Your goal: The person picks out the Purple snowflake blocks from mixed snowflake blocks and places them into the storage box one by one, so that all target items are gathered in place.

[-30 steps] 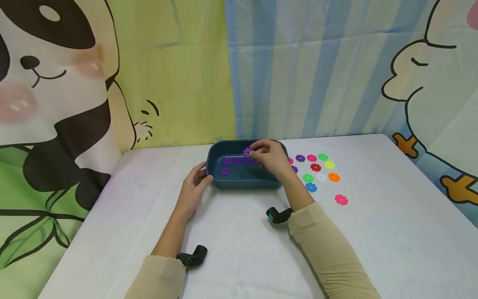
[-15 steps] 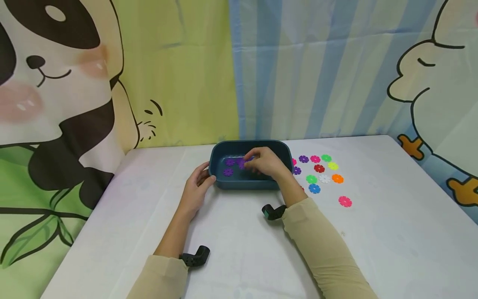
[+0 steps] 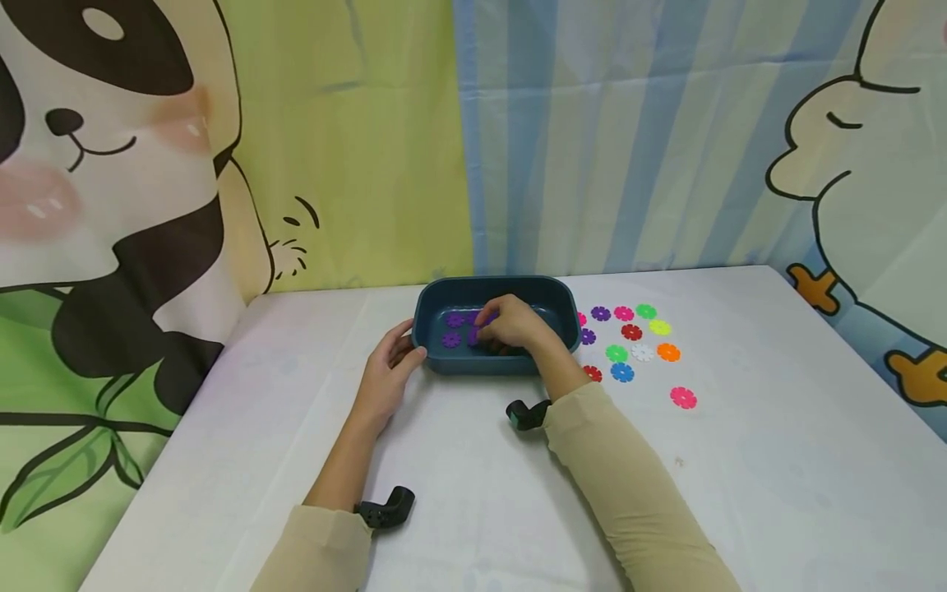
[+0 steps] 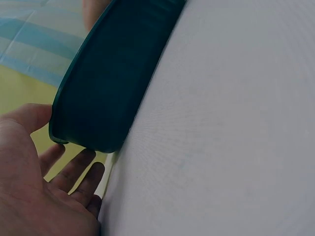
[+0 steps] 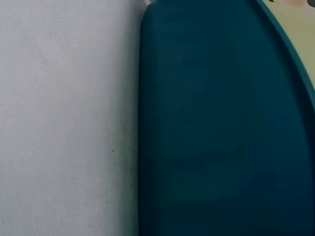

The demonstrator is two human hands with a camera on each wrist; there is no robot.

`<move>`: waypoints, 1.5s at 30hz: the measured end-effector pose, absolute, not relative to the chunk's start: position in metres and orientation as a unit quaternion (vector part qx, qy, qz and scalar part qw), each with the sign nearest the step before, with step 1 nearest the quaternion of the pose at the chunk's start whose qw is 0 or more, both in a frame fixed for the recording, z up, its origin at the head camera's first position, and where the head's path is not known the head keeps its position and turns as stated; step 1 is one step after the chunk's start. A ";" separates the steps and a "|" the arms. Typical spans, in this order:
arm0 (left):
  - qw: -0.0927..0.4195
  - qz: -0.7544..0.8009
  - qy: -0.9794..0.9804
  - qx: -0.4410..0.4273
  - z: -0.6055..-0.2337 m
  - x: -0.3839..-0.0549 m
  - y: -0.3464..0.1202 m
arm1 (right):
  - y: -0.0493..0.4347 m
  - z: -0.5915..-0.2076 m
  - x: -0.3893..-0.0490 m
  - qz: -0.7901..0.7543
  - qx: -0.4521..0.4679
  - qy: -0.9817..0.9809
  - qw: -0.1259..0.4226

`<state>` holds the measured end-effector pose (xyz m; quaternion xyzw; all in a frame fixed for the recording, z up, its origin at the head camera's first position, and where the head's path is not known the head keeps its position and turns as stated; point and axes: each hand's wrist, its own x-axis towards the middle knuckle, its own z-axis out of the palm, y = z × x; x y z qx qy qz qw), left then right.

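Note:
A dark teal plastic tub (image 3: 436, 362) stands on the table with several purple flower-shaped discs (image 3: 451, 339) on its floor, mostly at the left. My left hand (image 3: 386, 370) rests at the tub's left end. In the left wrist view the thumb (image 4: 34, 117) touches the rim, and the loosely bent fingers (image 4: 74, 169) lie against the end wall. My right hand (image 3: 513, 322) reaches inside the tub, fingers curled down, pinching a purple disc (image 3: 473, 335) low over the floor. The fingers partly cover that disc and others. In the right wrist view the tub's wall (image 5: 221, 118) hides the hand.
Right of the tub several discs lie scattered: green (image 3: 616, 353), white (image 3: 643, 353), orange (image 3: 668, 352), blue (image 3: 622, 372), yellow (image 3: 660, 327) and pink (image 3: 684, 398) among them. A printed curtain (image 3: 355, 164) hangs behind the table (image 3: 459, 493).
The right hand has lowered into the tub, bringing its purple disc from above the floor down beside the other purple discs. The left hand stays at the tub's left end.

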<state>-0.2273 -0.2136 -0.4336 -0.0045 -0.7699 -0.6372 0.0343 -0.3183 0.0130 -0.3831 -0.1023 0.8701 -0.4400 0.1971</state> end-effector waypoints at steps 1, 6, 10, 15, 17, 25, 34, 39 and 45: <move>0.033 -0.638 -0.770 -0.004 -0.433 -0.227 -0.214 | 0.012 -0.383 -0.319 -0.436 -0.102 0.872 0.199; 0.029 -0.641 -0.767 -0.004 -0.433 -0.227 -0.213 | 0.008 -0.384 -0.320 -0.424 -0.106 0.877 0.201; 0.029 -0.641 -0.767 -0.002 -0.432 -0.227 -0.213 | 0.008 -0.384 -0.320 -0.426 -0.102 0.878 0.194; 0.027 -0.641 -0.767 -0.001 -0.432 -0.227 -0.213 | 0.010 -0.385 -0.318 -0.423 -0.104 0.882 0.182; 0.027 -0.641 -0.767 0.000 -0.433 -0.227 -0.213 | 0.012 -0.384 -0.318 -0.419 -0.104 0.885 0.174; 0.028 -0.642 -0.767 0.000 -0.434 -0.227 -0.213 | 0.020 -0.381 -0.316 -0.415 -0.112 0.896 0.111; 0.028 -0.638 -0.769 -0.001 -0.433 -0.227 -0.214 | 0.033 -0.381 -0.310 -0.453 -0.131 0.880 0.057; 0.029 -0.636 -0.771 -0.001 -0.431 -0.226 -0.214 | 0.040 -0.379 -0.304 -0.469 -0.139 0.872 0.018; 0.026 -0.636 -0.771 -0.001 -0.431 -0.226 -0.214 | 0.049 -0.374 -0.298 -0.475 -0.145 0.867 -0.034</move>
